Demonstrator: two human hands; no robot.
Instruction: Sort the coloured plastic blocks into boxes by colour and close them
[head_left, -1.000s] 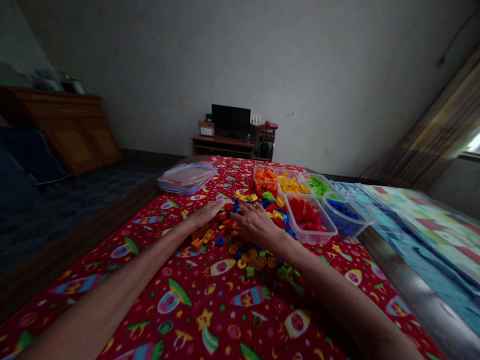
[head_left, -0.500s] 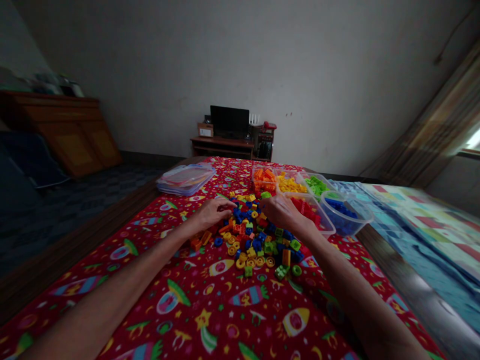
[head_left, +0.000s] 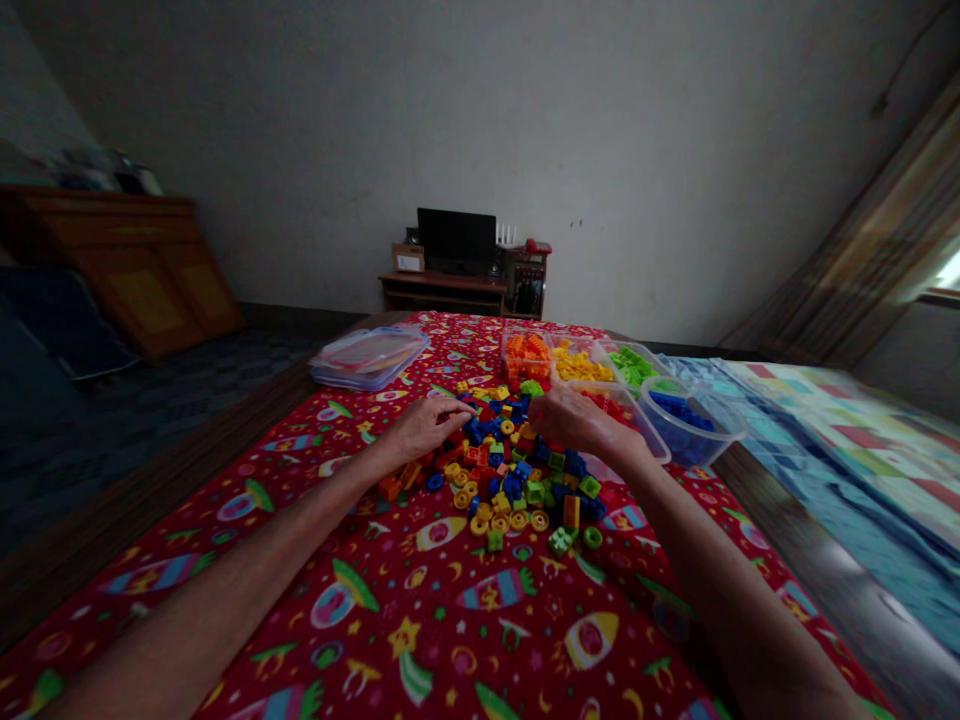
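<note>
Bare forearms (head_left: 225, 545) reached in from the bottom corners of the frame, across a red rocket-print sheet (head_left: 420, 625) on a bed. The left hand (head_left: 424, 428) lay left of centre at the edge of the blocks, its fingers (head_left: 454, 406) pressed together and stretched out, with no pinch that could be made out. The right hand (head_left: 577, 420) sat just right of centre, its fingers (head_left: 544, 405) curled down and close together; whether they pinched anything could not be told. Between and just below the hands, a loose pile of plastic blocks (head_left: 510, 475) in yellow, blue, orange, green and red spread over the middle of the sheet. Touching the right hand stood a clear bin of red blocks (head_left: 651, 438), with a round tub of blue blocks (head_left: 686, 425) just to its right. Beyond them, in a row, sat bins of orange blocks (head_left: 526, 358), yellow blocks (head_left: 576, 365) and green blocks (head_left: 631, 367). Stacked clear lids (head_left: 369, 358) lay to the left, and a patchwork quilt (head_left: 847, 470) lay at right. Farthest off, a black monitor (head_left: 456, 240) stood on a low wooden desk (head_left: 442, 292) at upper centre, with a wooden cabinet (head_left: 112, 250) at upper left and a curtain (head_left: 847, 230) at upper right.
</note>
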